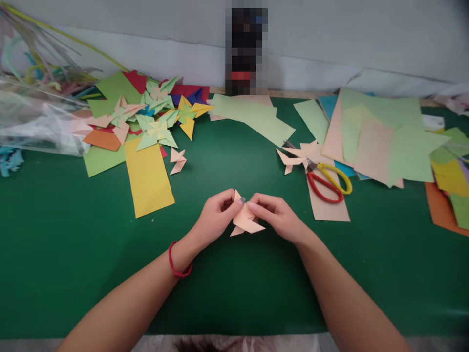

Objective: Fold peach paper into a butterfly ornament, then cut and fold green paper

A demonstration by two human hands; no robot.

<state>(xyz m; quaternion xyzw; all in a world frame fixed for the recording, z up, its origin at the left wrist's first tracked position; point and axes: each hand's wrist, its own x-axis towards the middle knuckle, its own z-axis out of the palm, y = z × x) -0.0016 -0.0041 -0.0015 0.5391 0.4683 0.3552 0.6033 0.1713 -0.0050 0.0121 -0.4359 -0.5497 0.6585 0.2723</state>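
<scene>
Between my two hands, over the middle of the green table, is a peach folded-paper piece [245,222] with pointed flaps. My left hand [222,210] pinches its upper left side, thumb on top. From the other side my right hand [273,212] grips its upper right edge, thumb and forefinger closed on it. The fingers beneath the paper are partly hidden. A small peach folded piece [178,161] lies apart to the left. Farther right, another peach folded piece [293,160] rests by scissors [330,183] with one red and one yellow handle.
Several folded-paper stars [157,129] lie on coloured sheets at the back left, near a yellow sheet [148,178] and a clear plastic bag [40,117]. Green and peach sheets [381,127] are stacked at the right. A pixelated dark object [246,51] stands by the wall.
</scene>
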